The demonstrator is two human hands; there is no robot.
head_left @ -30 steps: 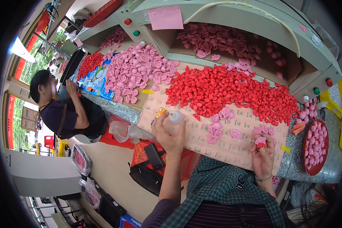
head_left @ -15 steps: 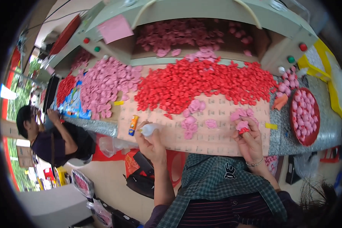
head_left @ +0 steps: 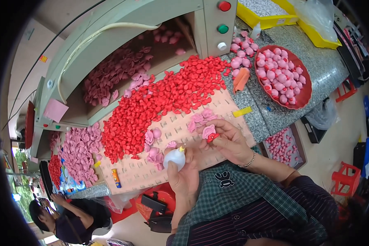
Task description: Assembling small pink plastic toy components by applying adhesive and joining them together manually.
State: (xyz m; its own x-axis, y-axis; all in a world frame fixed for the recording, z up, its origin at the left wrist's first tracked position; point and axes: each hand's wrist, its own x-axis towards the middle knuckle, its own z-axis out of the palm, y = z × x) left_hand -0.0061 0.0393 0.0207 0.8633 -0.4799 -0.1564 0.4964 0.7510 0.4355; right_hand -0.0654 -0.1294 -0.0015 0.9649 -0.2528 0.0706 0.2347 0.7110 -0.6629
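My left hand [head_left: 184, 180] is wrapped round a small white squeeze bottle [head_left: 174, 160], whose yellow tip points up and toward my other hand. Between the fingertips of my right hand [head_left: 231, 143] is a small pink-and-red piece [head_left: 209, 133], pink and shell-shaped above with a red part below. The bottle tip is close to this piece but apart from it. Loose pink pieces [head_left: 155, 156] lie on the paper-covered worktop [head_left: 188, 141] beyond the bottle, and more pink pieces [head_left: 201, 118] lie just past my right hand.
A long heap of red pieces [head_left: 151, 110] spans the worktop before a grey machine opening [head_left: 123, 67]. To its left is a pink heap [head_left: 80, 151]. A red basket [head_left: 305, 96] of pink-and-red pieces stands right, near yellow trays [head_left: 270, 19]. A co-worker [head_left: 76, 219] sits at left.
The view has swung to the right. My left hand has brought the bottle over near my right hand, its tip now turned toward the pink-and-red piece. My right hand still holds that piece.
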